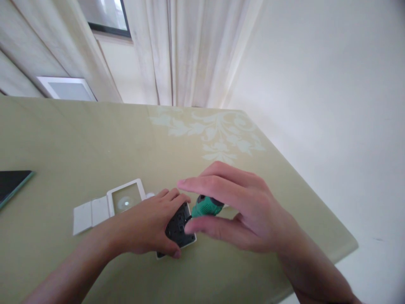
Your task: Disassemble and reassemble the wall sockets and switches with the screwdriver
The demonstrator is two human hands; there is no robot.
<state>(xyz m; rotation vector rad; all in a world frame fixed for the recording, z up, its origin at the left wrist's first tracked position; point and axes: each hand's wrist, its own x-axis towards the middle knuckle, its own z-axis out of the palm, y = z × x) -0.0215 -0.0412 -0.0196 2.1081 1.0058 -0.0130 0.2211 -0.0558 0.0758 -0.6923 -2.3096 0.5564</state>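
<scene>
From where I stand, the right hand (243,207) curves in a wide C, thumb and forefinger well parted around a ridged green tool (205,207); how firmly they grip it I can't tell. The tool's dark shaft points down at a flat black device (179,230), rimmed in white, on the table (95,147) just below. The left hand (152,223) clasps that device, fingers bent over its far edge, thumb pressed near the close one. Taking the device as the dial's centre, a smooth white frame (139,185) lies at ten o'clock with a clear, glossy disc (122,204) inside it, joined to creased white panels (91,216). Further towards nine sits a dark, thin-edged slab (14,184); pale leaf patterning (218,131) spreads at one; pleated cream curtains (196,50) hang at twelve.
</scene>
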